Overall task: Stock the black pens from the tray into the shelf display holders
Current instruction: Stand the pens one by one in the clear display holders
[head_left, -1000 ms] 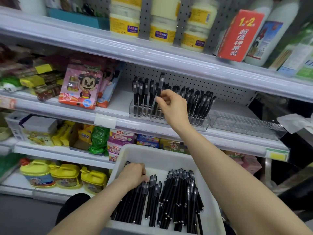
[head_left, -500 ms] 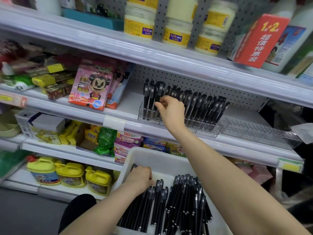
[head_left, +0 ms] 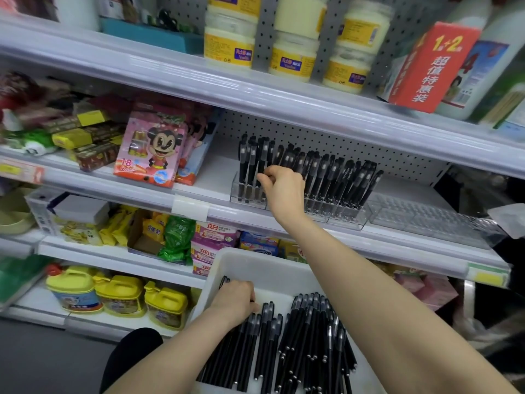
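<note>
A person stocks a shop shelf. At the centre of the view the right hand (head_left: 284,191) pinches one black pen (head_left: 262,157) between thumb and fingertips. The pen stands in the clear holder (head_left: 247,196).

At six o'clock the left hand (head_left: 234,301) lies in the white tray (head_left: 255,263), fingers curled round a few pens, with one tip poking out past the knuckles. Loose pens (head_left: 309,336) are heaped at five o'clock.

To do this step well, the pen likely needs to go straight down into a free slot and be let go only once it is seated.

Leaning pens (head_left: 335,177) crowd just beside the hand at two o'clock and could be knocked. An empty holder (head_left: 426,220) sits at three o'clock. The upper shelf (head_left: 255,92) hangs low at twelve o'clock. A pink crayon pack (head_left: 150,149) stands at nine o'clock.
</note>
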Tool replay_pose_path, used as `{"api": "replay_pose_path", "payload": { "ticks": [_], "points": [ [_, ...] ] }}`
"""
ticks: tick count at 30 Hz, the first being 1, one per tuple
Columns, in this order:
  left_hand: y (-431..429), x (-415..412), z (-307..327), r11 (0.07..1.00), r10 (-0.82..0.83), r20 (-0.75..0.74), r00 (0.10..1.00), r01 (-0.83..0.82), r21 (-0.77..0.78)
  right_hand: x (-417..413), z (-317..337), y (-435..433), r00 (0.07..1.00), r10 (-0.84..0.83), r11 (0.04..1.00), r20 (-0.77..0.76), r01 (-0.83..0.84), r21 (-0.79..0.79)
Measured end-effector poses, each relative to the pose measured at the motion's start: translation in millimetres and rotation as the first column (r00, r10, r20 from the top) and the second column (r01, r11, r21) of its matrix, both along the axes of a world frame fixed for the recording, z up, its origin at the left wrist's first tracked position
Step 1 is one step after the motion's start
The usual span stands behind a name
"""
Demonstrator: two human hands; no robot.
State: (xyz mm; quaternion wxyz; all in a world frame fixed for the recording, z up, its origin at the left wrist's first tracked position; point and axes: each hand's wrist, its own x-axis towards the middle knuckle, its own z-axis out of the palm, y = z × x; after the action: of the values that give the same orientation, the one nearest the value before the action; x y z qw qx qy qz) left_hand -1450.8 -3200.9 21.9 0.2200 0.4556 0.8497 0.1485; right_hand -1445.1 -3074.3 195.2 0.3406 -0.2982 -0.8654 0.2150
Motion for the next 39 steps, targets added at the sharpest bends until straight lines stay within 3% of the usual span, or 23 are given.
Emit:
{"api": "replay_pose_path", "payload": {
  "ticks": [9, 20, 25, 30, 34, 39],
  "points": [
    [2, -1, -1, 1.0, -0.012, -0.006, 1.0, 0.012, -0.005, 0, -8, -2, 0.996, -0.022, 1.0, -0.088, 0.023, 0.008],
    [2, -2, -1, 1.0, -0.002, 0.006, 1.0, 0.002, -0.008, 3, -4, -2, 0.998, -0.045, 0.999, 0.05, 0.043, 0.028],
    [3, -7, 8, 0.984, 0.082, 0.186, 0.979, -0.11, 0.141, 25, -2, -3, 1.0, -0.018, 0.999, -0.001, 0.018, 0.04],
    [6, -18, 41, 0.847, 0.095, 0.5, 0.861, -0.333, 0.414, 60, -17, 3, 0.999, 0.025, 0.999, 0.029, -0.026, 0.046],
    [14, -24, 74, 0.728, 0.051, 0.499, 0.865, -0.374, 0.575, 85, -40, 4, 0.986, 0.079, 0.996, 0.147, -0.073, -0.049],
    [28, -27, 98, 0.626, 0.068, 0.489, 0.87, -0.419, 0.658, 100, -58, 0, 0.94, 0.212, 0.971, 0.266, -0.171, -0.168]
  ]
}}
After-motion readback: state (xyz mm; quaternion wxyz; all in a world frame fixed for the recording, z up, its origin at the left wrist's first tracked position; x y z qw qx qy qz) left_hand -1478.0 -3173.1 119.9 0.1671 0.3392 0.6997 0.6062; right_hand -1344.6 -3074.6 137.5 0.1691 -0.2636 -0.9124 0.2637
